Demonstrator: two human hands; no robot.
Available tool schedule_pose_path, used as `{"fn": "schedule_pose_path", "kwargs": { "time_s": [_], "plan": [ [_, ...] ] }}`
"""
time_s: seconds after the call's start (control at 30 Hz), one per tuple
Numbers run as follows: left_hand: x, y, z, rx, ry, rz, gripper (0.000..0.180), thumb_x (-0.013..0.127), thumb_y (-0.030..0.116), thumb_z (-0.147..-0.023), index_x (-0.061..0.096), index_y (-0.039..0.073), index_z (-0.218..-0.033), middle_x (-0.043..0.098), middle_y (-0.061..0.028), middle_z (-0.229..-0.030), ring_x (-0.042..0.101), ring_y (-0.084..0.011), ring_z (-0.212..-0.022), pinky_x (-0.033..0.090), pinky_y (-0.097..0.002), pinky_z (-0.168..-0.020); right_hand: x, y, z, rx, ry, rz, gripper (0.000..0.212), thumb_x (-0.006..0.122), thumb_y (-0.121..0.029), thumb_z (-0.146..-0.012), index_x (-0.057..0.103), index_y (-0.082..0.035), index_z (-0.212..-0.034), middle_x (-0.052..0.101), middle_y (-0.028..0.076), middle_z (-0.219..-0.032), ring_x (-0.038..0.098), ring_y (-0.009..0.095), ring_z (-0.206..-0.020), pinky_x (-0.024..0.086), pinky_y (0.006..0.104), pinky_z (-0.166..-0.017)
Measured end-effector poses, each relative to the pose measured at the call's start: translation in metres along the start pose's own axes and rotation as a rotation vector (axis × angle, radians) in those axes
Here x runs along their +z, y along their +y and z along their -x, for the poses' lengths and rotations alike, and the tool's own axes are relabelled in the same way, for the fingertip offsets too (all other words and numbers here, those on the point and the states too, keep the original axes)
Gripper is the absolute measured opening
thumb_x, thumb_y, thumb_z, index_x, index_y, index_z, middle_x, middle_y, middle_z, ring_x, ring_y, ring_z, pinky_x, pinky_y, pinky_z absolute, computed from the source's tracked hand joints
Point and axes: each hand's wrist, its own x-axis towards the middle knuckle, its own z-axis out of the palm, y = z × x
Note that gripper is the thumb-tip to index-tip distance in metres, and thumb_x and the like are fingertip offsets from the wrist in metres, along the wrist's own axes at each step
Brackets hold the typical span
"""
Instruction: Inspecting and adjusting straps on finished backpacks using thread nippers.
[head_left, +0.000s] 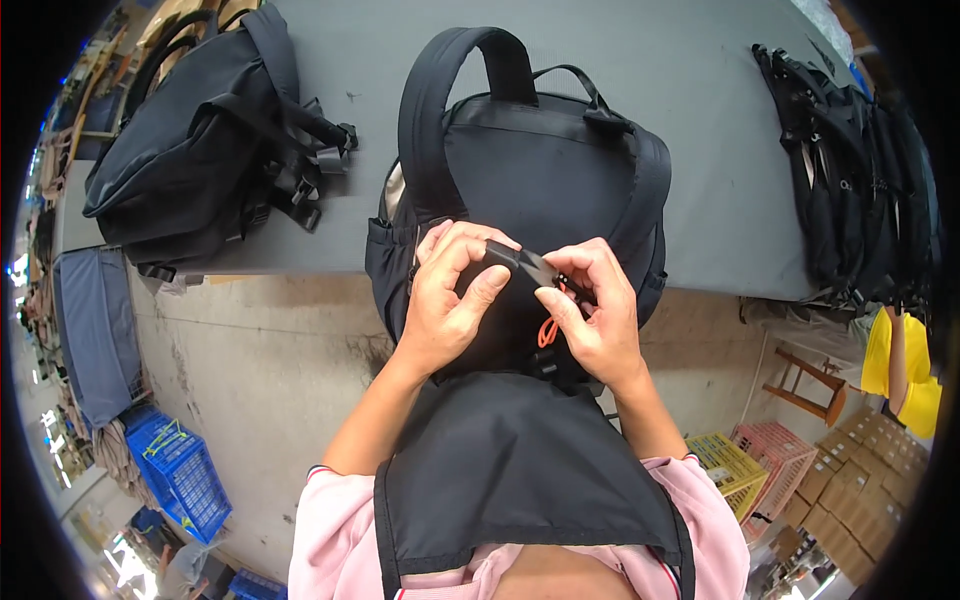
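"Strap (pixel 537 268), black: how does it lie relative to the hands?"

"Between them, before the upright black backpack (pixel 540 180); long axis slanting from upper left to lower right."

"Which hand is nearer?"

"Neither: the left hand (pixel 447 295) pinches its upper end, the right hand (pixel 602 312) its lower. What the right fingers cover cannot be told."

"State of the hands?"

"Close together, not touching, each clamped on the strap. An orange cord loop (pixel 547 333) hangs just below."

"Surface and room?"

"Grey table (pixel 700 120), with a second backpack (pixel 190 160) at left and piled black bags (pixel 860 190) at right. Around it: pale floor (pixel 240 350), blue crate (pixel 185 480) at left; yellow crate (pixel 728 468), wooden stool (pixel 808 388) and cartons (pixel 860 490) at right."
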Motion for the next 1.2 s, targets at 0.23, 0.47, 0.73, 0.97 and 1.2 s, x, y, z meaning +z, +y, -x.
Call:
{"fn": "schedule_pose_path", "kwargs": {
  "time_s": [0.23, 0.47, 0.73, 0.97, 1.2],
  "plan": [
    [-0.002, -0.008, 0.000, 0.002, -0.019, 0.075, 0.016, 0.060, 0.021, -0.088, 0.057, 0.006, -0.085, 0.064, -0.0041, -0.105, 0.056, -0.0204, -0.104, 0.022, -0.0446, -0.105, -0.001, 0.002, -0.011, -0.091, -0.038, -0.001, 0.020, 0.069, -0.002, -0.074, 0.064, -0.001, -0.093, 0.055, 0.007, -0.079, 0.054, 0.016, -0.059, 0.044, 0.0270, -0.052],
    [-0.006, -0.008, 0.001, 0.026, -0.069, 0.084, 0.009, 0.060, 0.017, -0.087, 0.059, 0.007, -0.085, 0.065, -0.0040, -0.112, 0.055, -0.0213, -0.112, 0.021, -0.0434, -0.105, -0.017, -0.002, -0.013, -0.182, -0.146, 0.168, 0.022, 0.071, -0.002, -0.072, 0.065, -0.003, -0.093, 0.055, 0.006, -0.076, 0.055, 0.016, -0.059, 0.044, 0.0275, -0.052],
    [-0.009, -0.010, 0.003, 0.007, -0.122, 0.225, 0.010, 0.061, 0.015, -0.085, 0.059, 0.006, -0.086, 0.065, -0.0052, -0.111, 0.054, -0.0238, -0.113, 0.028, -0.0422, -0.103, -0.025, 0.001, -0.028, -0.264, -0.234, 0.177, 0.022, 0.073, -0.007, -0.072, 0.065, -0.005, -0.092, 0.056, 0.006, -0.078, 0.056, 0.018, -0.060, 0.045, 0.0283, -0.053],
    [-0.008, -0.008, 0.005, -0.017, -0.149, 0.247, 0.011, 0.062, 0.015, -0.084, 0.059, 0.005, -0.085, 0.065, -0.0058, -0.110, 0.054, -0.0252, -0.113, 0.031, -0.0418, -0.101, -0.027, 0.004, -0.031, -0.456, -0.238, 0.319, 0.023, 0.074, -0.008, -0.070, 0.067, -0.006, -0.091, 0.057, 0.005, -0.077, 0.056, 0.019, -0.059, 0.045, 0.0288, -0.053],
    [-0.007, -0.006, 0.005, -0.035, -0.134, 0.203, 0.009, 0.062, 0.013, -0.083, 0.059, 0.005, -0.084, 0.065, -0.0051, -0.109, 0.054, -0.0232, -0.111, 0.030, -0.0409, -0.101, -0.028, 0.001, -0.022, -0.296, -0.179, 0.135, 0.023, 0.073, -0.001, -0.071, 0.067, -0.004, -0.093, 0.057, 0.007, -0.076, 0.055, 0.015, -0.060, 0.044, 0.0267, -0.052]
  ]
}}
